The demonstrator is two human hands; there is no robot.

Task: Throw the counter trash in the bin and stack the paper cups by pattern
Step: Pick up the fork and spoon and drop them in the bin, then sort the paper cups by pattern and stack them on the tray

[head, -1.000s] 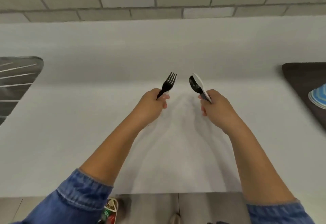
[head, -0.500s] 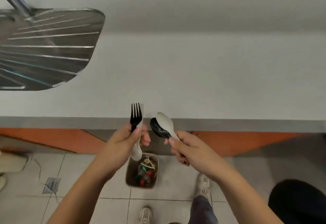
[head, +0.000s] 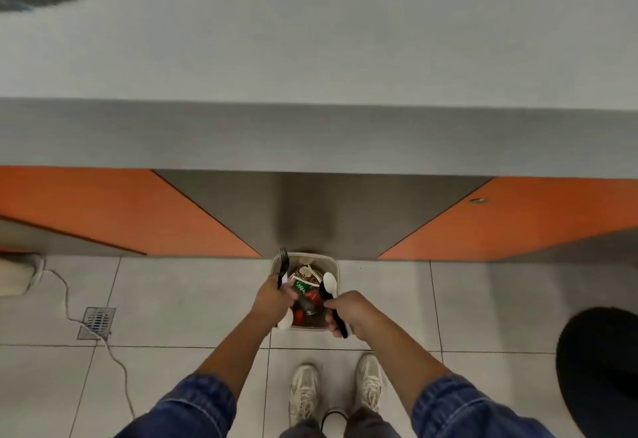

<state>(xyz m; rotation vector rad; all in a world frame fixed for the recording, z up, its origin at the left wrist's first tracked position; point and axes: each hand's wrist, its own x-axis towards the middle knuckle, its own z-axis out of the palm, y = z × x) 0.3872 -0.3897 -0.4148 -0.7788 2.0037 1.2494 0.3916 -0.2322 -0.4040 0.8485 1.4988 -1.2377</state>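
A small clear bin stands on the floor tiles against the counter base, with wrappers and a red and green can inside. My left hand is over the bin's left rim, shut on a black fork and a white spoon whose bowl sticks out below the fist. My right hand is over the bin's right rim, shut on a white spoon and a black spoon whose handle points down. No paper cups are in view.
The grey counter fills the upper half, with orange cabinet panels under it. My shoes stand just behind the bin. A floor drain and a white cable lie at left; a black round object sits at right.
My view has tipped from the counter top down to the floor. Both hands carried the cutlery off the counter and lowered it over the bin.
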